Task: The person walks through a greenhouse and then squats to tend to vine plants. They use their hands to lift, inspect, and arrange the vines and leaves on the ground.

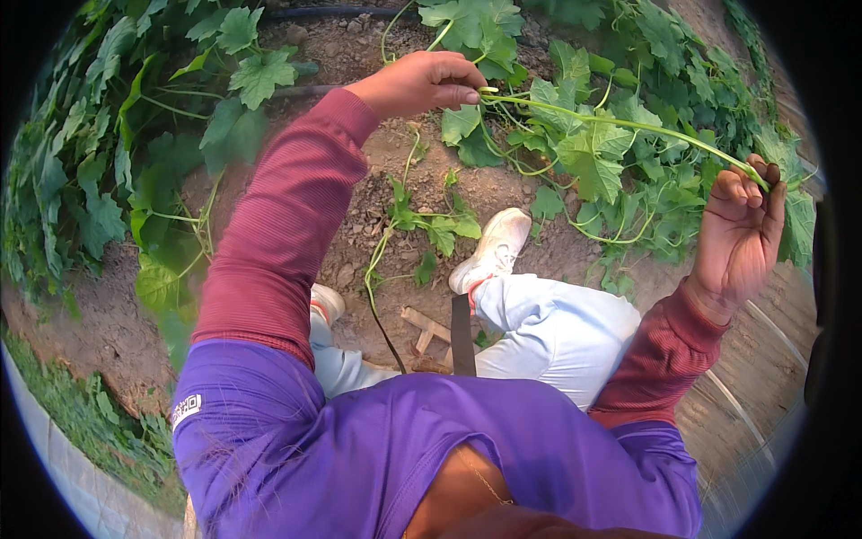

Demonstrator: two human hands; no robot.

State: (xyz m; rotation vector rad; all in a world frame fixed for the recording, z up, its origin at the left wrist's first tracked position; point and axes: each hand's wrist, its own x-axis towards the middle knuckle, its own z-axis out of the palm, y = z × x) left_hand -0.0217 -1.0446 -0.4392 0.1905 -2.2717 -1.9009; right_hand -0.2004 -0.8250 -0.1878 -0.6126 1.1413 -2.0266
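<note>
A long green vine stem (626,123) stretches between my hands above the leafy plants. My left hand (431,82), at the upper middle, pinches its thinner end between thumb and fingers, beside a short curled tip. My right hand (741,229), at the right, is turned palm up, its fingertips and thumb closed on the thicker end. Broad lobed leaves (592,158) and thin tendrils lie just under the stem. A smaller trailing vine (404,219) grows over the soil in front of me. How the stem's ends meet the plants is partly hidden.
Dense leafy vines (87,162) fill the left side, with more at the upper right. A dark hose (303,90) runs across the soil behind my left hand. Near my shoes (495,249) are a wooden frame (427,328) and a dark strap (462,337). Plastic sheeting (761,397) lies at the lower right.
</note>
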